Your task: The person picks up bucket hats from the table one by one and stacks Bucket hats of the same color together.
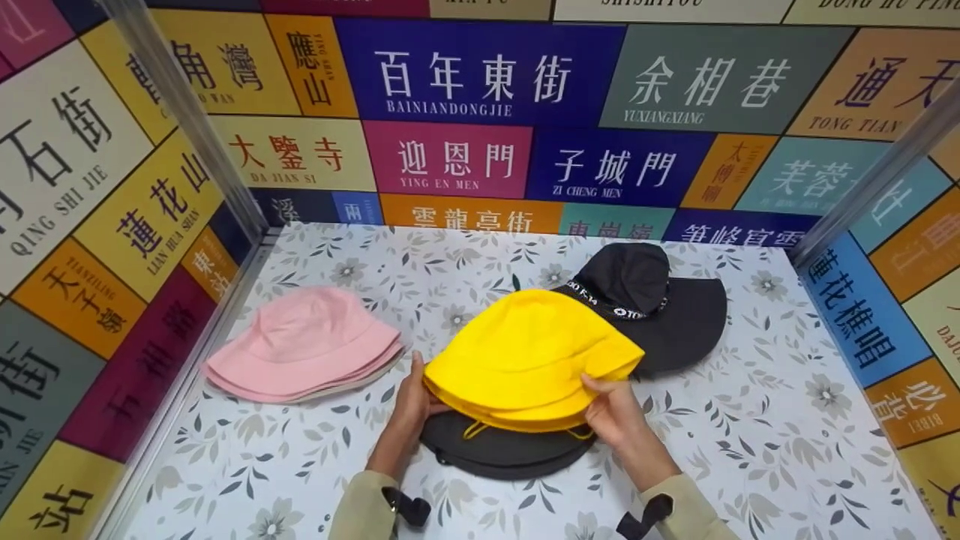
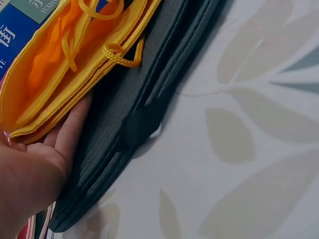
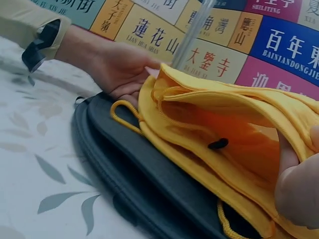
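Observation:
Yellow bucket hats (image 1: 525, 352), nested one in another, are held over a stack of dark hats (image 1: 510, 457) in the head view. My left hand (image 1: 411, 409) grips their left brim, the thumb outside and the fingers underneath, as the left wrist view shows at the hand (image 2: 45, 164). At the right brim my right hand (image 1: 619, 420) pinches the yellow fabric, thumb on top. In the right wrist view the right hand (image 3: 301, 191) holds one brim lifted, opening the orange-looking inside, where a cord with a black stopper (image 3: 218, 144) shows. Yellow cords (image 2: 122, 55) hang below the brims.
Pink bucket hats (image 1: 304, 337) lie stacked at the left on the floral tabletop (image 1: 300, 457). Behind the yellow hats, to the right, are black hats (image 1: 675, 330) with a wide brim and a lettered band. Sign-covered panels (image 1: 480, 67) enclose the back and sides.

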A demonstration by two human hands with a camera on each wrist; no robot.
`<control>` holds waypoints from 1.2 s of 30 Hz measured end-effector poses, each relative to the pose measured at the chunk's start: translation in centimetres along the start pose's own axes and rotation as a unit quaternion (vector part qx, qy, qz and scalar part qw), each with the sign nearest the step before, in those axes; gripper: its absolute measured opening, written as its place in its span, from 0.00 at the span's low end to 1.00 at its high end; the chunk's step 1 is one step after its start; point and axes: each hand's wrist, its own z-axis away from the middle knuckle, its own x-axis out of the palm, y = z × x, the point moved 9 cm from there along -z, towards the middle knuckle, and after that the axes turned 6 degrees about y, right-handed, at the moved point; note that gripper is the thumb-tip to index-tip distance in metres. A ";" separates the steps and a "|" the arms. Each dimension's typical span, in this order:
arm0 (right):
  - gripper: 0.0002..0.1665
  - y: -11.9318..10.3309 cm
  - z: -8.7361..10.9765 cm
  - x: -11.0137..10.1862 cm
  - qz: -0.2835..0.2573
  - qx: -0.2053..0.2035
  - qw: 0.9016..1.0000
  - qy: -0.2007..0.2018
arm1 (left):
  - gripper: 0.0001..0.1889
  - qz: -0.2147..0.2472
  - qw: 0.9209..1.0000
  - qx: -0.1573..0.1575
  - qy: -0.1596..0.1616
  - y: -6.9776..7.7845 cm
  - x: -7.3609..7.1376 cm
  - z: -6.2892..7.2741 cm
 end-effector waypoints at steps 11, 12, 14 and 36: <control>0.14 0.8 -0.3 -1.9 0.188 0.005 0.982 0.033 | 0.35 -0.013 1.000 0.008 0.010 -0.3 -0.1 0.2; 0.14 0.6 -0.3 -2.0 0.208 0.003 0.977 0.037 | 0.35 -0.017 1.000 0.009 0.011 -0.4 -0.2 0.2; 0.17 0.1 -0.2 -2.2 0.249 -0.006 0.967 0.048 | 0.35 -0.022 1.000 0.012 0.012 -0.5 -0.3 0.2; 0.31 -6.4 0.7 -2.9 0.567 -0.206 0.785 0.142 | 0.30 -0.028 0.999 0.018 0.027 -0.6 -0.7 0.0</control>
